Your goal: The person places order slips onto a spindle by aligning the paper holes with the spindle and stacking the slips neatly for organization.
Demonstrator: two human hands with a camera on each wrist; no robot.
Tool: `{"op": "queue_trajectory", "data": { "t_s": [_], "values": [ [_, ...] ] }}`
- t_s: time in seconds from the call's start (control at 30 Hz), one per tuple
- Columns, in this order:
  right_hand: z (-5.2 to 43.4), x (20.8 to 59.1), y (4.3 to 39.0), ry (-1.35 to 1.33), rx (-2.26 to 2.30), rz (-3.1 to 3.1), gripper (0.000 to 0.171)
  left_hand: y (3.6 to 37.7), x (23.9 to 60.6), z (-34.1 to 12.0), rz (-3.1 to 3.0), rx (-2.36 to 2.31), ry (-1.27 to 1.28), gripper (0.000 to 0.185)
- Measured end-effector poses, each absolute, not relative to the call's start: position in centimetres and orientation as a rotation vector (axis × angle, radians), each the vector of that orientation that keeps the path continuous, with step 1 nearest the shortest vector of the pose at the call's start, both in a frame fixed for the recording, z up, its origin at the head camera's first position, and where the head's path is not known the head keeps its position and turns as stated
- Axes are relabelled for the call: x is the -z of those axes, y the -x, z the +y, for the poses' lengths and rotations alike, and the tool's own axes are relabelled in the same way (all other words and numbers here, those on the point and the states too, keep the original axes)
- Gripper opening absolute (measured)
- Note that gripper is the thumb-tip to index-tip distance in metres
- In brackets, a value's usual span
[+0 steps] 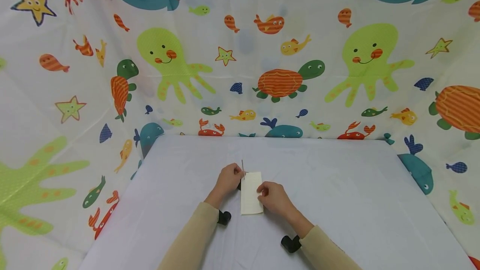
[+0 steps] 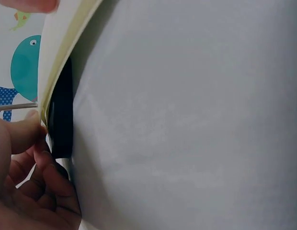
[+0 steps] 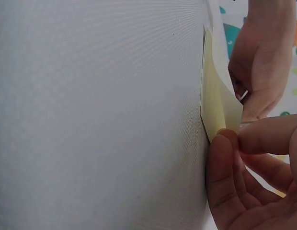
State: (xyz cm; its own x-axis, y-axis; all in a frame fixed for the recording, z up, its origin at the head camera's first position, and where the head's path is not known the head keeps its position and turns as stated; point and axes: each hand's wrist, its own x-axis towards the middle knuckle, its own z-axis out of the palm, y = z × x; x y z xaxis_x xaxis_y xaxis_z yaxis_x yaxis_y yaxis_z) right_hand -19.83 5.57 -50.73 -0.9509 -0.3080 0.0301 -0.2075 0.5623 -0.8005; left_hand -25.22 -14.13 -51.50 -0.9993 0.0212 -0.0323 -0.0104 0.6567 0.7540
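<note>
Right hand (image 1: pixel 275 198) pinches the cream paper stack (image 1: pixel 251 193); left hand (image 1: pixel 228 179) grips its black clip (image 2: pixel 61 115); keep edges flush, I'd judge.

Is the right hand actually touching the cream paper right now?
Touching. In the right wrist view the right hand pinches the paper's near edge between thumb and fingers; the head view agrees, its fingers lying on the sheet's right edge.

A makeshift recording booth: a white-covered table (image 1: pixel 337 186) walled round with a sea-creature cartoon curtain (image 1: pixel 240 53).
</note>
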Motion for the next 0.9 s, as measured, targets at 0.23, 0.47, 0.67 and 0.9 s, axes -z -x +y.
{"op": "queue_trajectory", "data": {
  "t_s": [0.23,0.47,0.67,0.9],
  "values": [
    [5.5,50.4,19.6,0.499,1.286,2.694,0.011,25.1,51.4,-13.9,2.846,-1.229,-0.005,0.015],
    [5.5,49.9,19.4,0.468,1.173,2.685,0.010,25.0,51.6,-13.6,2.872,-1.231,0.006,0.013],
    [5.7,49.6,19.1,0.453,1.106,2.677,0.013,25.0,51.7,-13.8,2.860,-1.296,0.053,0.013],
    [6.2,49.2,18.5,0.445,1.058,2.669,0.012,24.6,51.4,-14.6,2.834,-1.390,0.203,0.012]
  ]
}}
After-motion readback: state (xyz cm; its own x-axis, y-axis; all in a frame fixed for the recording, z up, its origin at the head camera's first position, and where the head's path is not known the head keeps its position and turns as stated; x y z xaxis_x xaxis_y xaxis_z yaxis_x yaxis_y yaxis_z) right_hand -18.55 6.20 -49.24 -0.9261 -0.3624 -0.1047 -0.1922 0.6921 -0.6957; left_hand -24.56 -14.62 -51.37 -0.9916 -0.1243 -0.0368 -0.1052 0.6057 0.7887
